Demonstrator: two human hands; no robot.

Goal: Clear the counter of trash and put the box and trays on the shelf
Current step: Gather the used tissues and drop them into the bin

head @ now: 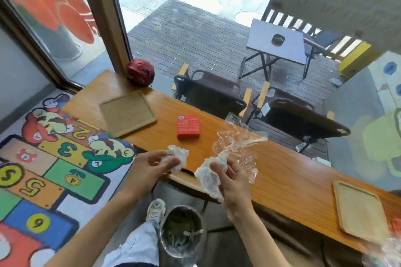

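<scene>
Head view, looking down over the wooden counter (282,171).

Left hand (149,167): fingers curled round one crumpled white tissue (178,158), held just above the counter's near edge.
Right hand (233,178): grips a second white tissue wad (209,176) together with a sheet of clear plastic wrap (236,143); the wrap stands up from the hand toward 12 o'clock. The two hands are near each other, not touching.

Red box (188,126): flat on the counter, at 12 o'clock from the left hand and about 11 o'clock from the right hand, apart from both.

Trays, count 2: left tray (128,112) lies flat at 11 o'clock from the left hand, well apart; right tray (360,210) lies flat at 4 o'clock from the right hand, near the counter's right end. More clear plastic (388,249) shows blurred at the frame's lower right, just beside that tray.

Trash bin (181,232): on the floor at 6 o'clock below the hands, lined with a clear bag, green and white waste inside. One shoe (155,209) just beside it.

Counts: tissues 2, plastic wrap in hand 1, box 1, trays 2, bin 1.

Other: red helmet (140,71) on the counter's far left corner, at 12 o'clock from the left tray.
</scene>
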